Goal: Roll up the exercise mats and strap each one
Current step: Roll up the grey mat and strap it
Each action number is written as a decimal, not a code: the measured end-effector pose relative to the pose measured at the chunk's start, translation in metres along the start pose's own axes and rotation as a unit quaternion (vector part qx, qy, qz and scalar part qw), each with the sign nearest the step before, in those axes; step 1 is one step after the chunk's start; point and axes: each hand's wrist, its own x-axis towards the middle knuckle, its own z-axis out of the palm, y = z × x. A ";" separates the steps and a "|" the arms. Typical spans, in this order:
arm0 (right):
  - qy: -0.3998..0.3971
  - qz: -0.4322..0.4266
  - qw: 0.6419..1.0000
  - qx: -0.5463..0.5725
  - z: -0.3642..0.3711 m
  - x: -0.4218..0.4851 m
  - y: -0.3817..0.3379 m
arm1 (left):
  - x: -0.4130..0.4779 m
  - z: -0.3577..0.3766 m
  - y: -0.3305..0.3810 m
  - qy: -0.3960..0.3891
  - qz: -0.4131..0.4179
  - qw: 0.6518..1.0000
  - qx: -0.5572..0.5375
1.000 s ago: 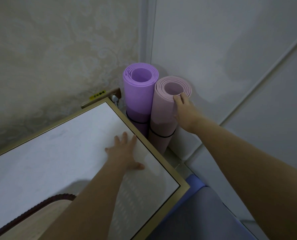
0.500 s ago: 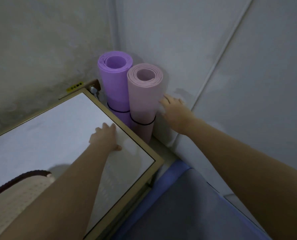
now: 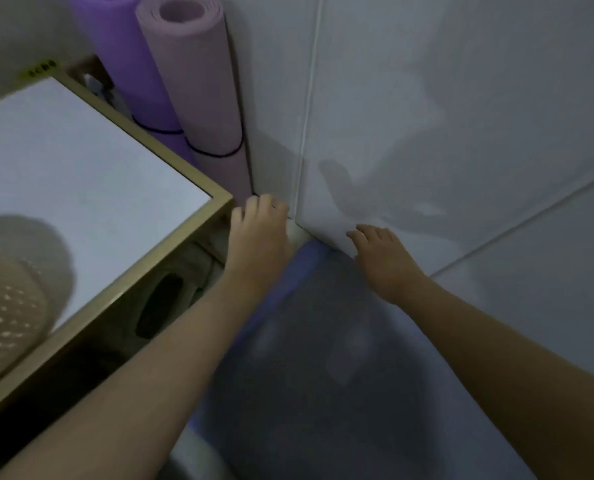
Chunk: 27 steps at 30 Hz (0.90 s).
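Two rolled mats stand upright in the corner: a pink mat with a black strap around it, and a purple mat behind it, also strapped. A blue-grey mat lies flat on the floor along the wall. My left hand reaches down over the far end of this flat mat, just below the pink roll, fingers relaxed and holding nothing. My right hand hovers over the same far end beside the wall, fingers slightly spread, empty.
A white table with a gold rim stands on the left, its corner close to my left hand. A woven hat rests on it. White wall panels close off the right side. Dark storage sits under the table.
My left hand has left the tabletop and my right hand has left the pink roll. Both moved down to the far end of the flat mat. The view tilted downward.
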 end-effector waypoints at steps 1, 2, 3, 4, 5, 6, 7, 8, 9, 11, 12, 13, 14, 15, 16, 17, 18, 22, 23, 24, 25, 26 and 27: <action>-0.025 0.003 1.000 -0.011 0.017 -0.011 0.007 | -0.017 0.016 0.013 -0.003 0.032 0.999 0.007; -0.049 0.001 0.999 -0.021 0.035 -0.021 0.013 | -0.036 0.036 0.024 -0.016 0.052 0.998 0.014; -0.071 -0.003 0.997 -0.027 0.055 -0.030 0.019 | -0.056 0.059 0.032 -0.041 0.066 0.997 0.022; -0.088 -0.007 0.996 -0.033 0.075 -0.038 0.025 | -0.076 0.079 0.040 -0.077 0.069 0.994 0.027; -0.104 -0.008 0.994 -0.037 0.095 -0.045 0.031 | -0.094 0.098 0.045 -0.113 0.065 0.991 0.032; -0.118 -0.006 0.992 -0.040 0.116 -0.051 0.037 | -0.111 0.117 0.050 -0.149 0.055 0.987 0.038; -0.130 -0.002 0.991 -0.043 0.138 -0.056 0.043 | -0.128 0.135 0.053 -0.200 0.044 0.978 0.034; -0.145 0.002 0.988 -0.050 0.159 -0.060 0.047 | -0.144 0.156 0.053 -0.244 0.030 0.969 0.018; -0.168 0.002 0.984 -0.062 0.180 -0.064 0.049 | -0.160 0.177 0.053 -0.294 0.023 0.955 0.007; -0.230 -0.011 0.970 -0.084 0.223 -0.069 0.051 | -0.185 0.211 0.051 -0.390 0.006 0.920 -0.035; -0.256 -0.017 0.963 -0.083 0.246 -0.072 0.050 | -0.197 0.226 0.050 -0.424 0.001 0.904 -0.051; -0.273 -0.019 0.959 -0.077 0.268 -0.074 0.049 | -0.208 0.244 0.050 -0.451 -0.002 0.891 -0.061; -0.286 -0.018 0.955 -0.071 0.290 -0.076 0.048 | -0.218 0.260 0.050 -0.475 -0.005 0.878 -0.063; -0.295 -0.015 0.953 -0.066 0.310 -0.079 0.046 | -0.227 0.275 0.050 -0.494 -0.007 0.868 -0.059; -0.299 -0.014 0.952 -0.061 0.328 -0.080 0.044 | -0.235 0.289 0.051 -0.505 -0.004 0.861 -0.054; -0.300 -0.013 0.952 -0.056 0.345 -0.082 0.042 | -0.243 0.301 0.053 -0.510 0.000 0.859 -0.048; -0.298 -0.013 0.953 -0.048 0.359 -0.083 0.039 | -0.248 0.313 0.054 -0.508 0.006 0.860 -0.041; -0.290 -0.007 0.957 0.000 0.402 -0.078 0.028 | -0.262 0.352 0.049 -0.487 0.021 0.873 -0.025; -0.283 -0.006 0.959 0.014 0.410 -0.076 0.026 | -0.264 0.359 0.047 -0.480 0.022 0.877 -0.026; -0.275 -0.006 0.961 0.024 0.417 -0.074 0.023 | -0.266 0.364 0.044 -0.467 0.024 0.883 -0.026; -0.264 -0.004 0.964 0.028 0.423 -0.072 0.020 | -0.267 0.368 0.041 -0.446 0.030 0.894 -0.026; -0.250 -0.003 0.968 0.023 0.429 -0.071 0.016 | -0.267 0.371 0.038 -0.421 0.037 0.906 -0.026; -0.233 -0.005 0.972 0.010 0.433 -0.070 0.012 | -0.265 0.373 0.035 -0.394 0.042 0.918 -0.030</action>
